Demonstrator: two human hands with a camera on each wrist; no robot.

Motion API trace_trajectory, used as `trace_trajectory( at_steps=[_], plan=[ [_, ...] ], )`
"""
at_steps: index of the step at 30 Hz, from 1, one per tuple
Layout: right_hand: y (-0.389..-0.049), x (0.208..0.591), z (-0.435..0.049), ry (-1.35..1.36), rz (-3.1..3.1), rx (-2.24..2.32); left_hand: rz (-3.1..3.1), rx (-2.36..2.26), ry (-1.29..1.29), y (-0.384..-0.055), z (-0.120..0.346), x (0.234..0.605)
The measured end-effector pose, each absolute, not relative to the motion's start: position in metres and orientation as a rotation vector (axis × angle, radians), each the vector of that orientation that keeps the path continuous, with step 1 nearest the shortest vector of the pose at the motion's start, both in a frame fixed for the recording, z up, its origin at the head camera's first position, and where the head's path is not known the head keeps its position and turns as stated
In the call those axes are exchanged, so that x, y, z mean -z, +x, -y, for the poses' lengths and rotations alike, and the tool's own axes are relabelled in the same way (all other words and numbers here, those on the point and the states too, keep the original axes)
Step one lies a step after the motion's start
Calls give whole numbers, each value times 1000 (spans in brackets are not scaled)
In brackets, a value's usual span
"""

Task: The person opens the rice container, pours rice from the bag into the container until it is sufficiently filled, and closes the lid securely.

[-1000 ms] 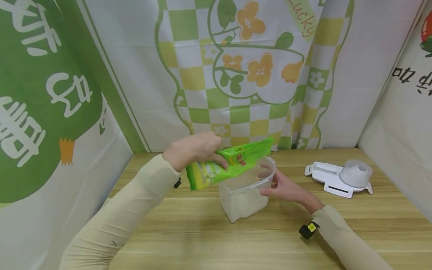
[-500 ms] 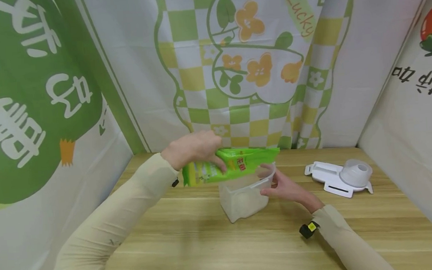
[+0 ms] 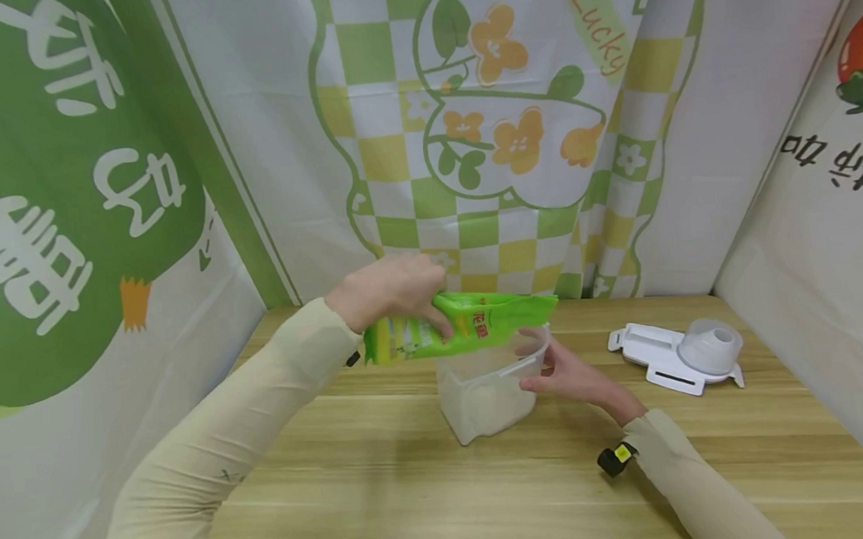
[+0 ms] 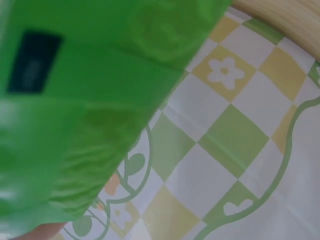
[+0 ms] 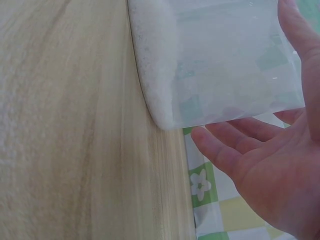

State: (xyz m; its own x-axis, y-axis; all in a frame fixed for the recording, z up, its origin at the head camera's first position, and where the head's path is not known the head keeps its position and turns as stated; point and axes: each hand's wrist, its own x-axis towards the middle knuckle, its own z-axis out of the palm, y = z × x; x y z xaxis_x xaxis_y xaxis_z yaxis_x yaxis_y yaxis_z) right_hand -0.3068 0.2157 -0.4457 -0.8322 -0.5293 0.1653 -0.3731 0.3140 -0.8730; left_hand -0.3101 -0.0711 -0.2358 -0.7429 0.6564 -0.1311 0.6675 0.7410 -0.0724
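My left hand [image 3: 396, 293] grips a bright green plastic bag [image 3: 473, 323] from above, thumb on its front face. The bag lies nearly level, its right end over the mouth of a translucent plastic container [image 3: 489, 403]. In the left wrist view, the green bag [image 4: 100, 100] fills the upper left corner. My right hand [image 3: 574, 372] holds the container at its right side, thumb in front and fingers behind. A layer of white grains [image 5: 152, 65] covers the container's bottom in the right wrist view, where the right hand [image 5: 275, 155] cups the wall.
A white lid-like plastic piece [image 3: 651, 350] with a clear cup [image 3: 711, 347] on it lies at the right of the wooden table [image 3: 418, 504]. Close behind the table hangs a checked curtain [image 3: 474, 233], with printed cloth walls on both sides.
The left end of the bag has risen and its right end has dropped a little, bringing it closer to level. The container and right hand have stayed put.
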Motion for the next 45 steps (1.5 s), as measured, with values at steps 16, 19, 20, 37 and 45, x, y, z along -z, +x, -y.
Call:
trace_trajectory(
  at_steps=[16, 19, 20, 37, 45],
  plan=[
    [-307, 446, -215, -842, -2407, 1557, -2833, 252, 1075, -311, 67, 234],
    [-307, 445, -214, -842, -2406, 1557, -2829, 280, 1074, -311, 66, 234],
    [-307, 445, -214, -843, -2409, 1555, -2830, 283, 1075, -311, 66, 233],
    [-307, 446, -216, -861, -2394, 1571, -2846, 223, 1080, -307, 67, 224],
    [-307, 445, -217, -874, -2391, 1570, -2841, 243, 1114, -309, 68, 223]
  ],
)
